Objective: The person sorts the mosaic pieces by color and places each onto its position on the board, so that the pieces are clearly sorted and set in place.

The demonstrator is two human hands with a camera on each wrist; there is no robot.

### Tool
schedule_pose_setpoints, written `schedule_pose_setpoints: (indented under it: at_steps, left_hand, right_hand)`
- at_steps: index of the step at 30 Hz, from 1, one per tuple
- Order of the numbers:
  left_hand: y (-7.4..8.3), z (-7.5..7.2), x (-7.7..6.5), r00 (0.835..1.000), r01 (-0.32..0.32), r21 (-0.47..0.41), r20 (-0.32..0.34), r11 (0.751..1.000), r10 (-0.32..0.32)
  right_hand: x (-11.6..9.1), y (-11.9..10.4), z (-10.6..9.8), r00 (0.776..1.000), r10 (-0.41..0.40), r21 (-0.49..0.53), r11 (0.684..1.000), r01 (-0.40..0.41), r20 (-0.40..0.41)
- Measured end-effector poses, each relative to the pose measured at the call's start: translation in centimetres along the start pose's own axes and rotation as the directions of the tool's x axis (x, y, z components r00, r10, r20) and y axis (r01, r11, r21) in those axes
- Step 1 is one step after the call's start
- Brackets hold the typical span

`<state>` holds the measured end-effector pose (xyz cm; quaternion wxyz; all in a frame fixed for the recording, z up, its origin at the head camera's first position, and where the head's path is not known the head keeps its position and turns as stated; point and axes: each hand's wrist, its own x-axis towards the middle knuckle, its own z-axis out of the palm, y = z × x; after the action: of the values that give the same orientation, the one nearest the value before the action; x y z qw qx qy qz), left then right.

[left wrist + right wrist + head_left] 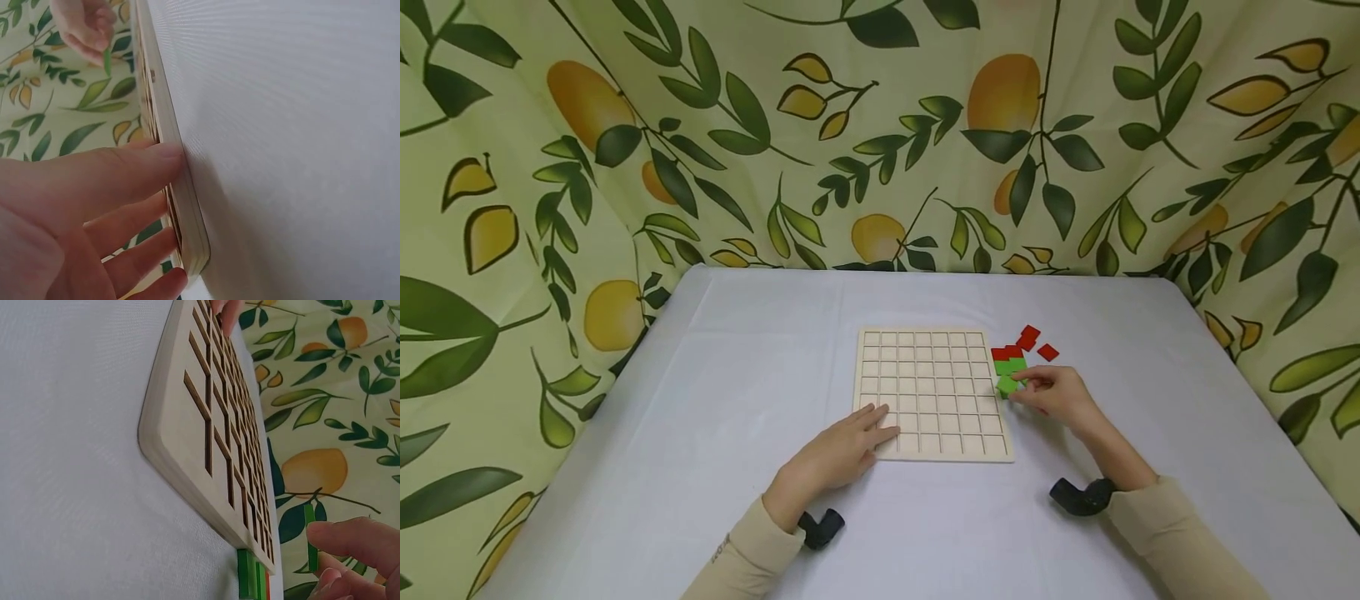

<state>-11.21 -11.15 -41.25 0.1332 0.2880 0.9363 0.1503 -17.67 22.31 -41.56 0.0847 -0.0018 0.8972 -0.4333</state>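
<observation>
While the left hand [833, 452] rests with outstretched fingers on the grid board [936, 386], the right hand [1058, 395], bent inward, pinches a green tile [313, 558].

Left grip [842, 447] lies splayed, right grip [1060, 394] pinches.

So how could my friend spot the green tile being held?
On the white-covered table, find the pale wooden grid board. Beside its right edge is the person's right hand. The green tile is pinched in its fingers, while the other green tiles lie by the board.
</observation>
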Motion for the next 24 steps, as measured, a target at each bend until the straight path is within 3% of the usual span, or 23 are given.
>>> schedule_pose_setpoints:
  at_steps: [8, 24]
  left_hand:
    - [0.0, 0.1, -0.1, 1.000, -0.027, 0.021, -0.005, 0.999, 0.028]
    - [-0.1, 0.0, -0.2, 0.999, -0.041, 0.039, -0.009, 0.998, 0.041]
  right_hand:
    - [0.4, -0.5, 0.9, 0.997, -0.071, 0.035, 0.997, 0.070, 0.013]
    - [1.4, -2.5, 2.8, 0.992, -0.116, 0.064, 0.992, 0.113, 0.048]
